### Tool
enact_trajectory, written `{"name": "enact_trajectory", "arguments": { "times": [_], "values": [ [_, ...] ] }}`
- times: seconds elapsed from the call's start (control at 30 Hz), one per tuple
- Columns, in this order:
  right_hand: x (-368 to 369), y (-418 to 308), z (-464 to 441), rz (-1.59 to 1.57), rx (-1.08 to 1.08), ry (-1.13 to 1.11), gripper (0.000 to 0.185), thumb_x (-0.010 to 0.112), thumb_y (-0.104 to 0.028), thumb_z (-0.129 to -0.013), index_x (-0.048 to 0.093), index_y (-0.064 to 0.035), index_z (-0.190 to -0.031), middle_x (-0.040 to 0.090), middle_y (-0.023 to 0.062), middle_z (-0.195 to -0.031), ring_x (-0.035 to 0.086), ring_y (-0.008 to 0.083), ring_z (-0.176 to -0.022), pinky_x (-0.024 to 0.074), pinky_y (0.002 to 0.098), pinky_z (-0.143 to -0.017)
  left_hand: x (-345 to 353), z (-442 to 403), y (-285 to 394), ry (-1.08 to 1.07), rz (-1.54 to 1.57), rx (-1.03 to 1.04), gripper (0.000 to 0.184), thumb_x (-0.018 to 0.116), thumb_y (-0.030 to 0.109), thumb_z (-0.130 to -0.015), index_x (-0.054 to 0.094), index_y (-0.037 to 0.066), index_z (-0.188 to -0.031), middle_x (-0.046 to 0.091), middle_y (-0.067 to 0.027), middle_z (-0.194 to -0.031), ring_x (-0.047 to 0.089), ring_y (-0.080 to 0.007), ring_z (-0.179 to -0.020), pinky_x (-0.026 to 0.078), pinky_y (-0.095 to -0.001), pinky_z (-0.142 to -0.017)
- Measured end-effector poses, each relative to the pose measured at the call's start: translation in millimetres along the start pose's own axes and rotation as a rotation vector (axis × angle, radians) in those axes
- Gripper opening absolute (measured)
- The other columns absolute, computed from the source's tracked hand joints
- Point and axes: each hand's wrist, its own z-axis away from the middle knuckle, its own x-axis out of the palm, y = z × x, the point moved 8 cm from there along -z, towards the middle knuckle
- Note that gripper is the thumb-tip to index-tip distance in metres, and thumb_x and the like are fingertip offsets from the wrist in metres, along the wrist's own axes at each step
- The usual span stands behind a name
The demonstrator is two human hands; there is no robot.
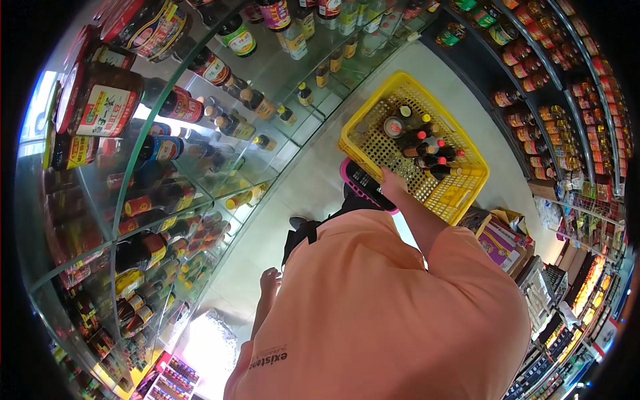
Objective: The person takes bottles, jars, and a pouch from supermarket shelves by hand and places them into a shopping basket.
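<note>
My right hand (393, 183) is closed on the near rim of a yellow plastic shopping basket (475, 157), which has perforated sides. Inside it lie several dark bottles with red caps (427, 150), a bottle with a yellow cap (427, 120) and a round-lidded jar (393, 127). The handle part under my fingers is hidden. My left hand (270, 279) hangs at my side, loosely curled with nothing in it, nearest to the glass shelving on the left.
Glass shelves (213, 200) with jars and sauce bottles line the left side. Dark shelves of bottles (533, 67) stand at the right. Cardboard boxes (503, 240) sit on the right, behind the basket's near end. Pale floor (293, 180) runs between the shelves.
</note>
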Motion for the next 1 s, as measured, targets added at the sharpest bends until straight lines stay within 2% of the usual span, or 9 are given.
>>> {"name": "enact_trajectory", "arguments": {
  "times": [0.13, 0.2, 0.23, 0.3, 0.4, 0.43, 0.53, 0.73, 1.0],
  "values": [
    [0.2, -1.0, -0.1, -0.003, -0.027, 0.014, 0.049, 0.056, -0.015, -0.089, 0.048, -0.0191, -0.138, 0.069, 0.0215, -0.104, 0.067, 0.0403, -0.097, 0.0531, 0.0505, -0.084, -0.9, -17.1, -23.3, 0.016, 0.026, 0.004, 0.042, 0.061, 0.023, -0.091, 0.056, 0.001, -0.126, 0.069, -0.0141, -0.101, 0.068, -0.0197, -0.075, 0.051, -0.0289, -0.058],
    [-2.4, -4.8, 0.6, 0.005, -0.049, 0.013, 0.049, 0.056, -0.016, -0.089, 0.048, -0.0183, -0.137, 0.069, 0.0216, -0.104, 0.067, 0.0404, -0.097, 0.0529, 0.0508, -0.084, 7.0, -55.7, -83.6, -0.051, 0.657, -0.116, 0.042, 0.061, 0.023, -0.092, 0.055, 0.003, -0.128, 0.069, -0.0132, -0.101, 0.068, -0.0192, -0.075, 0.050, -0.0289, -0.060],
    [-1.3, -3.7, 0.2, -0.001, -0.029, 0.003, 0.049, 0.056, -0.016, -0.089, 0.048, -0.0181, -0.137, 0.069, 0.0218, -0.105, 0.067, 0.0404, -0.098, 0.0526, 0.0512, -0.084, 7.6, -43.5, -65.5, -0.048, 0.661, -0.118, 0.042, 0.061, 0.023, -0.092, 0.055, 0.003, -0.128, 0.069, -0.0132, -0.101, 0.068, -0.0192, -0.075, 0.050, -0.0289, -0.060],
    [4.5, 0.0, -3.9, -0.001, -0.018, -0.013, 0.049, 0.056, -0.016, -0.089, 0.048, -0.0179, -0.137, 0.069, 0.0220, -0.106, 0.066, 0.0403, -0.098, 0.0524, 0.0515, -0.085, -0.2, -1.9, 7.9, 0.045, 0.032, 0.005, 0.041, 0.061, 0.022, -0.092, 0.055, 0.005, -0.129, 0.069, -0.0120, -0.102, 0.068, -0.0193, -0.077, 0.050, -0.0291, -0.062],
    [6.4, 7.2, -8.4, -0.048, -0.033, 0.009, 0.049, 0.057, -0.019, -0.089, 0.047, -0.0168, -0.137, 0.068, 0.0233, -0.107, 0.065, 0.0415, -0.100, 0.0518, 0.0520, -0.086, 0.5, -14.5, -2.5, 0.042, 0.120, 0.195, 0.039, 0.061, 0.021, -0.093, 0.055, 0.005, -0.128, 0.068, -0.0109, -0.101, 0.068, -0.0193, -0.078, 0.050, -0.0296, -0.064],
    [-7.8, 0.4, 2.6, -0.075, 0.018, -0.013, 0.050, 0.059, -0.019, -0.088, 0.048, -0.0129, -0.136, 0.065, 0.0240, -0.114, 0.063, 0.0410, -0.106, 0.0507, 0.0502, -0.090, -0.7, 16.5, 32.6, 0.095, 0.249, -0.031, 0.038, 0.060, 0.019, -0.093, 0.055, 0.005, -0.127, 0.069, -0.0106, -0.098, 0.068, -0.0185, -0.076, 0.050, -0.0291, -0.061],
    [11.2, 0.6, -8.5, -0.112, 0.026, -0.054, 0.057, 0.066, -0.026, -0.085, 0.048, -0.0072, -0.136, 0.061, 0.0256, -0.124, 0.059, 0.0403, -0.116, 0.0479, 0.0483, -0.097, -3.7, -11.8, -8.3, 0.072, 0.547, -0.023, 0.034, 0.065, 0.015, -0.092, 0.057, 0.004, -0.124, 0.070, -0.0128, -0.093, 0.068, -0.0175, -0.069, 0.050, -0.0262, -0.054],
    [1.8, -14.0, -0.4, -0.168, -0.091, 0.026, 0.062, 0.072, -0.025, -0.083, 0.046, -0.0078, -0.138, 0.061, 0.0220, -0.127, 0.059, 0.0399, -0.116, 0.0473, 0.0477, -0.096, -119.7, 21.2, 73.0, 0.498, 0.767, 0.270, 0.036, 0.058, 0.008, -0.092, 0.053, -0.001, -0.127, 0.068, -0.0109, -0.095, 0.064, -0.0137, -0.077, 0.051, -0.0244, -0.063],
    [9.0, 3.6, -8.6, -0.210, 0.098, 0.063, 0.061, 0.071, -0.023, -0.085, 0.046, -0.0126, -0.140, 0.061, 0.0201, -0.128, 0.061, 0.0373, -0.114, 0.0482, 0.0470, -0.095, -256.1, -16.7, 157.7, 0.740, 0.308, 0.589, 0.053, 0.068, 0.021, -0.088, 0.048, 0.004, -0.133, 0.065, -0.0092, -0.105, 0.063, -0.0188, -0.096, 0.050, -0.0339, -0.082]
  ]
}}
